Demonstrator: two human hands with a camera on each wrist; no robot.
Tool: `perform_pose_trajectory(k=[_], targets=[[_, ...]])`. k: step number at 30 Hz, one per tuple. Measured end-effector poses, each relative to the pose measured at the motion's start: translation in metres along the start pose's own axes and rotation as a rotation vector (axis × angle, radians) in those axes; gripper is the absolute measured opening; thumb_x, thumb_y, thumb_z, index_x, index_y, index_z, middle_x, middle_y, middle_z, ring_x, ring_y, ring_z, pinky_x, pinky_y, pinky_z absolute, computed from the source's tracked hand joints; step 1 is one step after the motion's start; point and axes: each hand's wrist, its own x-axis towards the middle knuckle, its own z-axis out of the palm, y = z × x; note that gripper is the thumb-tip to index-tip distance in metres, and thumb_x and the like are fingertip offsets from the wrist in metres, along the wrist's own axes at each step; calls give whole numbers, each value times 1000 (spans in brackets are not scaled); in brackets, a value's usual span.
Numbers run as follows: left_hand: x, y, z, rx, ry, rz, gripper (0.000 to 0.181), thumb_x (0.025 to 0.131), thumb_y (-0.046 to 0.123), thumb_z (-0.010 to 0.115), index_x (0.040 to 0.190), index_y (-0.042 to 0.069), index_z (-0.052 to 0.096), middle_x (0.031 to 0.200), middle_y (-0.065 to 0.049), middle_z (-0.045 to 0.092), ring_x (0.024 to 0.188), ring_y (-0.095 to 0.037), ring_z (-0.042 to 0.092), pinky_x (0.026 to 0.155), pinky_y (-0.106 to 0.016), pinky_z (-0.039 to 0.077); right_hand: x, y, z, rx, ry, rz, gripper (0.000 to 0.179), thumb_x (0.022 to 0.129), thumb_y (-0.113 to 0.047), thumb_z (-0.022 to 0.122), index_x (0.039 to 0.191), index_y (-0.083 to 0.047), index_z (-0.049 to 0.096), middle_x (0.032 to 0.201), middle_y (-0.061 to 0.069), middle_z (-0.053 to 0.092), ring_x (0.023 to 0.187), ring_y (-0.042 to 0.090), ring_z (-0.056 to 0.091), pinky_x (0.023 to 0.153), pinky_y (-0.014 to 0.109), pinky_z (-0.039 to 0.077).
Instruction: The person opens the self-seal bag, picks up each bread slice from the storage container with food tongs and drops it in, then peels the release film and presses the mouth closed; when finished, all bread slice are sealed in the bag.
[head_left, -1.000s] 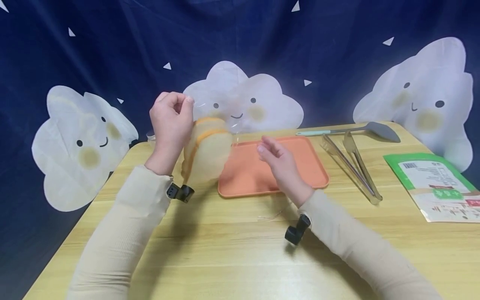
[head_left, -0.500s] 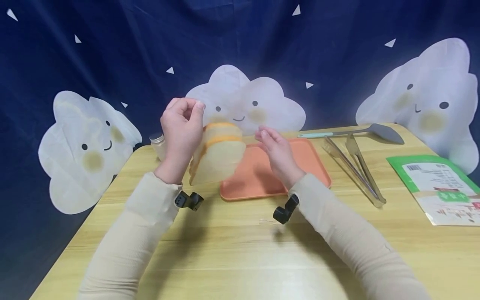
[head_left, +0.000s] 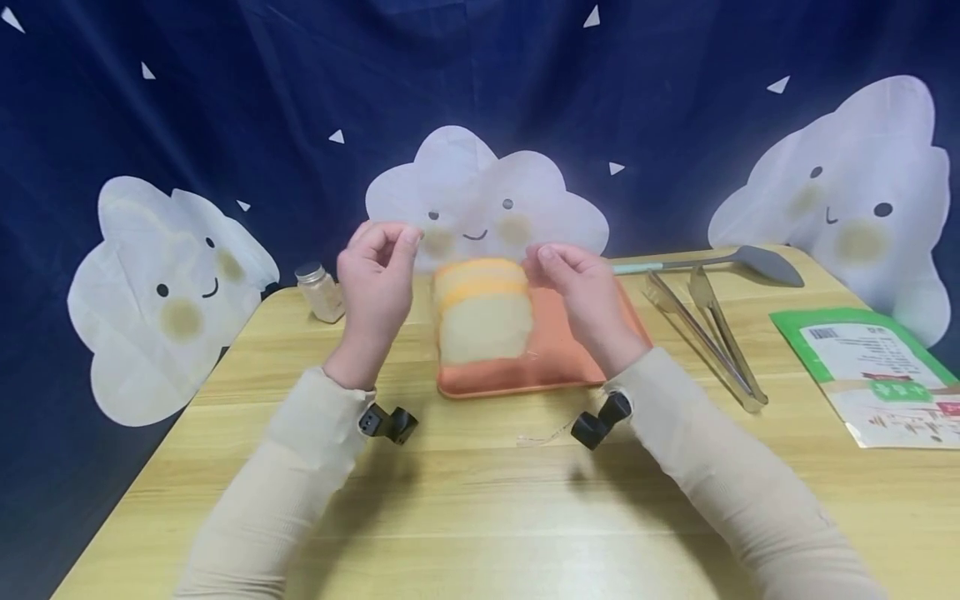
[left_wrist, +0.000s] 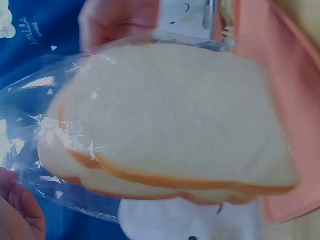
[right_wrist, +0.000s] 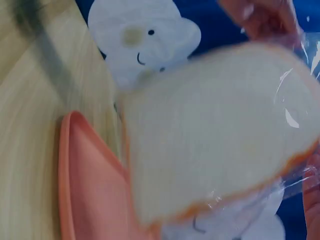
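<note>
Slices of white bread (head_left: pixel 486 321) with orange-brown crust sit inside a clear plastic bag (left_wrist: pixel 35 120), raised above the table and in front of an orange tray (head_left: pixel 480 385). My left hand (head_left: pixel 378 279) pinches the film at the bag's upper left between thumb and fingers. On the other side, my right hand (head_left: pixel 585 292) has thumb and fingers together at the bag's right edge and pinches the film there. Both wrist views show the bread close up, with the loose film gathered toward the bag's upper end.
Metal tongs (head_left: pixel 708 342) and a grey spatula (head_left: pixel 765 265) with a mint handle lie right of the tray. A green-and-white pouch (head_left: pixel 870 375) lies at far right. A small lidded jar (head_left: pixel 321 293) stands back left. A thin wire-like strip (head_left: pixel 543 439) lies in front.
The bagged bread has swung right, from beside my left wrist to between both hands over the tray. My left hand moved right and down. My right hand came up to the bag's edge.
</note>
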Motion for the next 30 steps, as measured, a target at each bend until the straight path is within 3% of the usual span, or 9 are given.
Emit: perform_pose_trajectory(k=[3, 6, 10, 13, 15, 18, 21, 26, 30], targets=[[-8, -6, 6, -51, -35, -46, 14, 85, 1, 61, 80, -12, 65, 70, 9, 51, 61, -3, 44, 55, -16, 37, -4, -9, 6, -13, -20, -31, 23, 92, -12, 56, 104, 7, 62, 79, -7, 67, 77, 10, 63, 82, 29, 50], [-13, -12, 9, -101, -49, -123, 15, 86, 1, 60, 83, -13, 64, 69, 8, 52, 60, -4, 45, 55, -16, 39, -5, -15, 5, -17, -20, -49, 16, 92, -11, 56, 96, 0, 67, 78, -6, 67, 74, 10, 63, 79, 28, 51], [-12, -22, 7, -183, 25, -247, 12, 87, -1, 59, 82, -11, 64, 67, 8, 56, 60, -3, 49, 58, -17, 45, -3, -18, -7, 92, 55, -55, 21, 93, -7, 54, 79, -14, 68, 74, -3, 67, 68, 9, 63, 70, 24, 52], [-11, -27, 8, -249, 81, -307, 11, 87, -2, 58, 78, -4, 64, 68, 6, 59, 61, -5, 50, 60, -18, 46, -2, -16, -11, 168, 80, -58, 29, 93, -2, 51, 72, -14, 67, 71, -2, 66, 66, 10, 61, 66, 23, 53], [-13, -27, 11, -271, 75, -322, 12, 87, -2, 58, 77, -2, 64, 70, 4, 60, 61, -7, 51, 61, -19, 46, -3, -14, -9, 159, 61, -45, 30, 93, -2, 50, 71, -15, 67, 71, -3, 66, 67, 10, 61, 68, 23, 52], [-20, -23, 20, -270, 4, -320, 11, 88, -1, 57, 81, -6, 63, 71, 3, 59, 63, -10, 51, 62, -19, 47, -6, -11, -3, 128, -4, -26, 31, 93, -2, 50, 68, -14, 65, 73, -3, 64, 71, 11, 61, 72, 24, 52], [-22, -17, 26, -271, -26, -291, 13, 88, 0, 57, 85, -12, 61, 70, 4, 57, 64, -10, 51, 61, -19, 47, -7, -11, -1, 119, -2, -19, 30, 92, -2, 52, 70, -16, 66, 73, -4, 65, 71, 10, 62, 71, 24, 52], [-13, -18, 19, -333, 60, -267, 13, 88, -2, 57, 76, -4, 63, 69, 3, 59, 60, -8, 50, 61, -19, 46, -5, -15, -20, 200, 82, -4, 28, 91, -1, 52, 74, -15, 69, 71, -2, 68, 65, 9, 63, 65, 22, 53], [-11, -22, 16, -379, 100, -306, 22, 88, -3, 57, 70, 8, 62, 69, 2, 59, 59, -10, 50, 61, -19, 46, -6, -18, -28, 245, 88, 26, 30, 92, 0, 50, 73, -14, 69, 69, -1, 67, 64, 10, 61, 63, 22, 52]])
